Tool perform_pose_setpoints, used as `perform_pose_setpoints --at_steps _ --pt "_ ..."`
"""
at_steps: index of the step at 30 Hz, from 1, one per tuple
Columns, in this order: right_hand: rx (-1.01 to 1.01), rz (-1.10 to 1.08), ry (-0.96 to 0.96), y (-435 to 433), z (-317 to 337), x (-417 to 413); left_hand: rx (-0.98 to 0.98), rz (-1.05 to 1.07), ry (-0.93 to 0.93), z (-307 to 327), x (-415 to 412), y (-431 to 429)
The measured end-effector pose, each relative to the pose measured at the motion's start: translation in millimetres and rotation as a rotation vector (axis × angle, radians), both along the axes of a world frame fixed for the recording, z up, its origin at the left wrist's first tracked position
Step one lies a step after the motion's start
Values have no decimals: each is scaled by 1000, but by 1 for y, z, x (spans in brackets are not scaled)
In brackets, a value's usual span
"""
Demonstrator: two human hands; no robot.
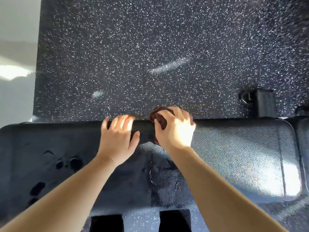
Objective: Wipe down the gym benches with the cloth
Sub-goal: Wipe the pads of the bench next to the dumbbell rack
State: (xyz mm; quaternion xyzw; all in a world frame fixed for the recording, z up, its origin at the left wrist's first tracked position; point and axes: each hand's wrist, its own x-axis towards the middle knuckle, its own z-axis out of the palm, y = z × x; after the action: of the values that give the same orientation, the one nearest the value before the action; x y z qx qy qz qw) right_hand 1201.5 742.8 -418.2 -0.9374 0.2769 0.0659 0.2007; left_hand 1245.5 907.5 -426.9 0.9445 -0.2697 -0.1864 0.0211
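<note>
Bench [234, 148] edge being wiped.
Right hand [175, 129] is gripping the cloth [158, 118]; left hand [117, 136] is hooking that edge alongside.

One view only: head cam, worn on the person's head, aimed fwd and steeply down, approx. straight at the floor [150, 47]. The padded desk [234, 156] is seen from above at close range, spanning the full frame width in the lower half; the floor beyond its far edge fills the upper half. Both forearms are seen entering from the bottom edge, w/ left hand [117, 136] and right hand [173, 131] at the far edge. The cloth [158, 118] is framed almost dead centre. Wide-angle bowing is seen along the desk's edges towards the frame sides.
</note>
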Motion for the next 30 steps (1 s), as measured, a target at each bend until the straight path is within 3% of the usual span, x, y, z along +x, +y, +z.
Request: perform_pose_setpoints --at_steps 6,15,23,30 --pt "44 180 -3 41 2 21 41 20 -20 -7 21 56" --pt "1 157 -198 46 -2 -31 -11 25 -8 -11 20 61" --pt "-2 80 51 50 -11 34 -31 23 -29 -17 22 62" --pt "-54 17 -289 66 -8 -23 -94 0 -69 -20 22 64"
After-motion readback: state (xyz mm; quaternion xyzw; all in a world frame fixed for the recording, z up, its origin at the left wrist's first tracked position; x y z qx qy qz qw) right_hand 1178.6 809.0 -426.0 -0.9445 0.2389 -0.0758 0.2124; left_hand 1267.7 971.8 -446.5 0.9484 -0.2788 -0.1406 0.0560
